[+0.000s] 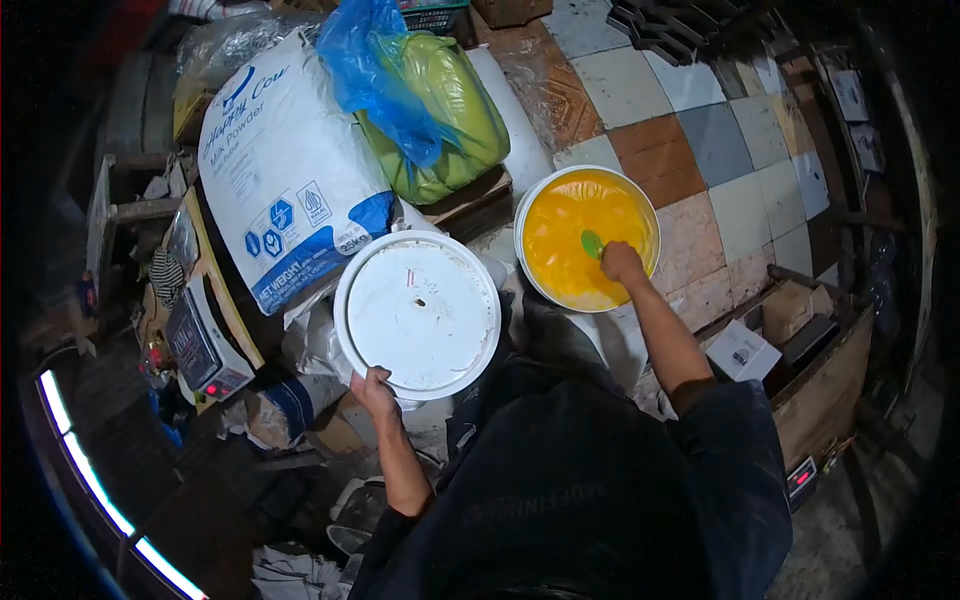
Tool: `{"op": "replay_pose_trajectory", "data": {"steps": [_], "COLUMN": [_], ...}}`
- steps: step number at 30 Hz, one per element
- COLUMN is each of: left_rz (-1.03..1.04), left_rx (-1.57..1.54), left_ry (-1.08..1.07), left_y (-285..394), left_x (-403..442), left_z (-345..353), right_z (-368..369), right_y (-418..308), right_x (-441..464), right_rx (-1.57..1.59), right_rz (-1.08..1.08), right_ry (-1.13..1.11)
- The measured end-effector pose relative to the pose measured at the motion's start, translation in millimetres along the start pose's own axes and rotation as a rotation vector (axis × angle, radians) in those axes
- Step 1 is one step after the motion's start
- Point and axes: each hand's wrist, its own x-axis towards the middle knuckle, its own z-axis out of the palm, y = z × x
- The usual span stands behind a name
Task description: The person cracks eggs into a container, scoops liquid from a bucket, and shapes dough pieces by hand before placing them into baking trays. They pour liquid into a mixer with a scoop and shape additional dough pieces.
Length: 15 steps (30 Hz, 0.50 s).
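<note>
My left hand grips the near-left rim of a round white bucket lid, with the thumb on top and the fingers underneath. The lid has small red marks and a dark spot near its middle. To the right stands a white bucket filled with a glossy yellow-orange paste. Over its right side, my right hand is closed around a green tool, whose rounded end shows at the paste. How deep the tool sits in the paste I cannot tell.
A large milk powder sack leans behind the lid, beside a yellow-green bag and a blue plastic bag. A scale stands left. At right, a wooden crate holds a white box. Tiled floor lies beyond the bucket.
</note>
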Motion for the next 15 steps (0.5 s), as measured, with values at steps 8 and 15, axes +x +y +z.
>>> {"op": "replay_pose_trajectory", "data": {"steps": [8,15], "left_rz": [-0.032,-0.023], "left_rx": [-0.022,0.001], "left_ry": [0.044,0.032], "left_y": [6,1], "left_x": [-11,0], "left_z": [-5,-50], "right_z": [35,61], "right_y": [-16,-31], "right_x": [-2,17], "right_rx": [0.202,0.174], "right_rz": [-0.05,0.008], "right_ry": [0.447,0.286]}}
